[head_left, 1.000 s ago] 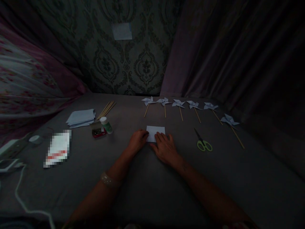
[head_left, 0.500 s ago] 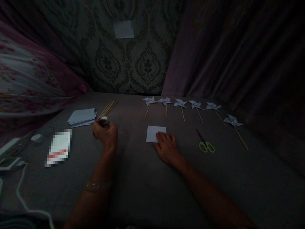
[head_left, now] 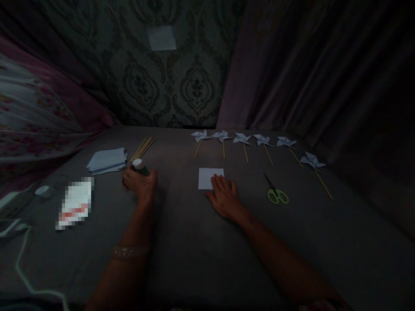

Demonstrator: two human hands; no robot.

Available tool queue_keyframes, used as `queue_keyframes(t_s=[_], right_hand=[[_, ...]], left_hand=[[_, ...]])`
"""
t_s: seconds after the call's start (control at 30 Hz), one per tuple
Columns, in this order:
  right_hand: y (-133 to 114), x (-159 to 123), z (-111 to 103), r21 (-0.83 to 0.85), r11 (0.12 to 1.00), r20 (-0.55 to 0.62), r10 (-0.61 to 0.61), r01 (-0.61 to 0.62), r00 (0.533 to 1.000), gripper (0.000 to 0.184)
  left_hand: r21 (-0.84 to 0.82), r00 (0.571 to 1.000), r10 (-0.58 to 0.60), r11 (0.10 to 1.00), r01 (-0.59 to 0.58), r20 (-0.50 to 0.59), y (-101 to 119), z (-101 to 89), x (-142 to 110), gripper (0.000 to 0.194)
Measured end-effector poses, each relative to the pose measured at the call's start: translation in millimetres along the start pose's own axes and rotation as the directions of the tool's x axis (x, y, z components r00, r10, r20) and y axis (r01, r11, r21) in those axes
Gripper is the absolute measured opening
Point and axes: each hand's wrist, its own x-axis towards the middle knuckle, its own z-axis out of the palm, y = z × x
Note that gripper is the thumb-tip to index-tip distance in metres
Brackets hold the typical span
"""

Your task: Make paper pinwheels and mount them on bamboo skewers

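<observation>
My left hand [head_left: 141, 182] is closed around a green tube with a white end, which looks like a glue stick [head_left: 141, 166]. The tube leans up and to the left out of the fist, near the wooden sticks [head_left: 142, 149] and a stack of white paper [head_left: 107, 160]. With fingers stretched out, my right hand [head_left: 224, 194] lies flat on a small white paper square [head_left: 205, 178], covering its lower right part. Right of that hand lie scissors with green handles [head_left: 277, 197], their blades pointing away from me.
Several white paper pinwheels [head_left: 242, 138] on wooden sticks line the far and right side of the grey cloth surface [head_left: 188, 242]. At left are a blurred white packet [head_left: 76, 203], a small round white object [head_left: 43, 191] and a white cable [head_left: 22, 263]. Patterned wallpaper [head_left: 142, 86] stands behind.
The green tube shows more clearly above my left fist, its white end tipped up. My right hand stays on the paper. The whole view has shifted slightly.
</observation>
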Motion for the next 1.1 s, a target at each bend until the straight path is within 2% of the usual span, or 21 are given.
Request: queue_keyframes(t_s=[0.33, 0.47, 0.57, 0.63, 0.67, 0.7, 0.8, 0.9, 0.97, 1.03, 1.1], right_hand=[[1, -2, -1, 0.021, 1.0, -0.06, 0.0, 0.002, 0.998, 0.058], [0, -3, -3, 0.058, 0.998, -0.157, -0.008, 0.017, 0.988, 0.055], [-2, -2, -3, 0.132, 0.988, -0.257, -0.048, 0.084, 0.965, 0.052], [-4, -2, -3, 0.189, 0.973, -0.311, -0.065, 0.129, 0.948, 0.054], [-4, -1, -2, 0.21, 0.967, -0.33, -0.07, 0.146, 0.941, 0.056], [-5, -1, -2, 0.227, 0.961, -0.343, -0.074, 0.159, 0.937, 0.057], [-4, -1, 0, 0.26, 0.948, -0.348, -0.084, 0.182, 0.934, 0.055], [-4, 0, 1, 0.321, 0.934, -0.325, -0.048, 0.158, 0.945, 0.049], [-5, 0, 1, 0.414, 0.903, -0.31, 0.02, 0.116, 0.951, 0.045], [-8, 0, 0, 0.542, 0.836, -0.303, 0.097, 0.088, 0.948, 0.041], [-10, 0, -2, 0.682, 0.725, -0.296, 0.152, 0.097, 0.943, 0.036]], left_hand=[[0.044, 0.997, -0.003, 0.999, -0.001, 0.083, -8, -1.1, 5, 0.02], [-0.08, 0.98, 0.141, 0.988, -0.131, 0.14, -1, -4.6, 2, 0.02], [-0.235, 0.926, 0.29, 0.943, -0.234, 0.241, 19, -5.2, -18, 0.024], [-0.357, 0.865, 0.406, 0.887, -0.294, 0.295, 36, -4.9, -39, 0.021], [-0.41, 0.805, 0.473, 0.855, -0.319, 0.359, 44, -4.7, -51, 0.019], [-0.455, 0.753, 0.516, 0.83, -0.322, 0.409, 51, -4.4, -63, 0.018], [-0.509, 0.686, 0.531, 0.819, -0.265, 0.497, 62, -2.5, -92, 0.022], [-0.55, 0.648, 0.543, 0.805, -0.221, 0.534, 63, -0.3, -106, 0.026], [-0.55, 0.641, 0.531, 0.811, -0.197, 0.554, 63, 0.3, -109, 0.028], [-0.54, 0.647, 0.51, 0.823, -0.176, 0.567, 63, 0.7, -110, 0.029], [-0.548, 0.636, 0.516, 0.819, -0.171, 0.574, 62, 1.7, -108, 0.027]])
